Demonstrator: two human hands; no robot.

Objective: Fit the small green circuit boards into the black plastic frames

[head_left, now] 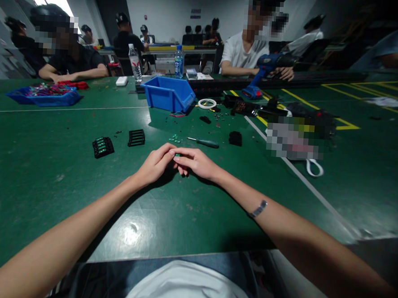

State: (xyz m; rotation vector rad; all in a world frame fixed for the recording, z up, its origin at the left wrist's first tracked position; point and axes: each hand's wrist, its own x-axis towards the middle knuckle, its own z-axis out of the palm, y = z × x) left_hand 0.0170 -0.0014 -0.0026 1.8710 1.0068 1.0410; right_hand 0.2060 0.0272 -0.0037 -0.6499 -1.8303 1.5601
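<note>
My left hand (158, 163) and my right hand (199, 162) meet just above the green table, fingers closed together. Pinched between their fingertips is a small green piece (177, 155), like a tiny circuit board, mostly covered by the fingers. Several loose green pieces (175, 138) lie just beyond my hands. A screwdriver (204, 142) with a green handle rests beside them. To the left are a black slotted holder (136, 137) and another black holder (103, 147) with green pieces in its slots. A small black part (235, 138) sits to the right.
A blue bin (168, 94), a water bottle (135, 63), a blue-labelled bottle (179, 62) and a white tape ring (207, 104) stand farther back. A blue tray (43, 95) holds wires. A cordless drill (260, 76) is near a person opposite; another person sits at left.
</note>
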